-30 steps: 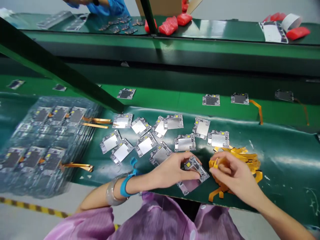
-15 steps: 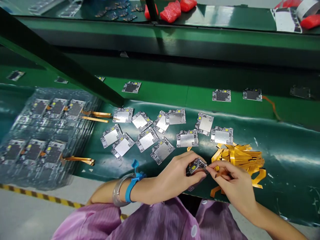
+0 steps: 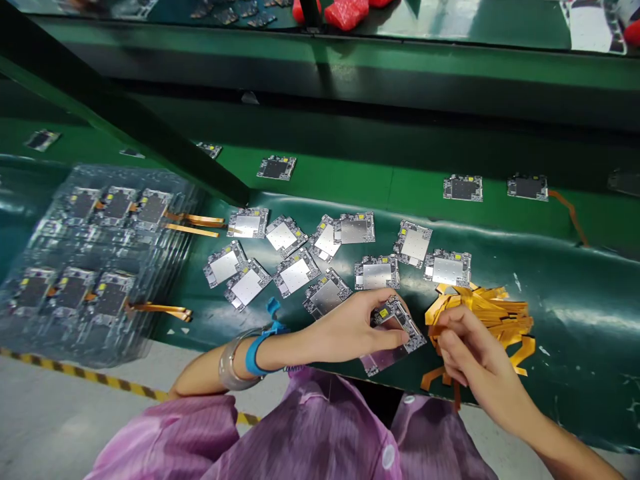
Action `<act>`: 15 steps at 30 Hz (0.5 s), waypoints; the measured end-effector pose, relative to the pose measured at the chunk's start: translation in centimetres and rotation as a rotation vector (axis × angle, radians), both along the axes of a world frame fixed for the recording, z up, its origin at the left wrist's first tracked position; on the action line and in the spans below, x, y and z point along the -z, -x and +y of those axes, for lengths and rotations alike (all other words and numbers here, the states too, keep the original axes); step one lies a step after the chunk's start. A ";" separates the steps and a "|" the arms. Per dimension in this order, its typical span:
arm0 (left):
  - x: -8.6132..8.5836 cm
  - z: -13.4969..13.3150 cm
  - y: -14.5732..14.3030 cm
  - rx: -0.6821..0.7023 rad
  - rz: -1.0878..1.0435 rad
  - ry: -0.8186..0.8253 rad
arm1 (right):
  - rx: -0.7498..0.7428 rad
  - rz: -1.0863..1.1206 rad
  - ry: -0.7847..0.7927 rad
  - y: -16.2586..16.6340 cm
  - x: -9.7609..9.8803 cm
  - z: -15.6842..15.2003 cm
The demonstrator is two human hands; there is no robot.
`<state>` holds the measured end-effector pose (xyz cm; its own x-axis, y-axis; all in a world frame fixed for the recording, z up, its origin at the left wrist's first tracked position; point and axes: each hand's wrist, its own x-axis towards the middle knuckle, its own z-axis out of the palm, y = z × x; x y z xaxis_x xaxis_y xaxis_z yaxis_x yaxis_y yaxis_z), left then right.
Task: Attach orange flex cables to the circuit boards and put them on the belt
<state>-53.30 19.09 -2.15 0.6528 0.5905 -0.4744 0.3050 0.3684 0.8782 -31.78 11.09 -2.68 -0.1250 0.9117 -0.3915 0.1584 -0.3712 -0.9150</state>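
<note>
My left hand (image 3: 353,328) pinches a small silver circuit board (image 3: 395,337) at the near edge of the dark green mat (image 3: 575,333). My right hand (image 3: 470,357) is closed on an orange flex strip (image 3: 436,377) pulled from the pile of orange flex strips (image 3: 493,313) just right of the board. Several more silver boards (image 3: 295,273) lie scattered on the mat beyond my hands.
A stack of clear plastic trays (image 3: 95,267) holding boards with orange strips sits at the left. Single boards (image 3: 463,188) lie on the green conveyor belt (image 3: 350,187) behind the mat. A dark green frame bar (image 3: 125,133) crosses diagonally. Red packets (image 3: 353,12) lie on the far bench.
My right hand drew back from the board to the strip pile and closed on a strip. My left hand tilted the board flatter over the mat's edge.
</note>
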 end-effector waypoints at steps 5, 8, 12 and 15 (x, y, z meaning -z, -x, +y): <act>-0.5 0.3 0.0 0.066 0.039 0.038 | 0.023 -0.073 0.039 0.4 -0.6 0.6; -0.4 0.2 0.0 0.085 0.048 0.048 | 0.041 -0.083 0.051 0.7 -0.7 0.7; -0.1 0.0 0.0 0.093 0.048 0.051 | 0.000 -0.111 0.069 0.5 -0.5 0.8; -0.2 -0.1 0.0 0.097 0.070 0.048 | -0.040 -0.124 0.046 0.3 -0.4 0.8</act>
<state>-53.33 19.01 -2.00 0.6704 0.5015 -0.5468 0.4011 0.3751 0.8357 -32.12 11.90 -2.31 -0.1088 0.8879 -0.4470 0.2842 -0.4031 -0.8699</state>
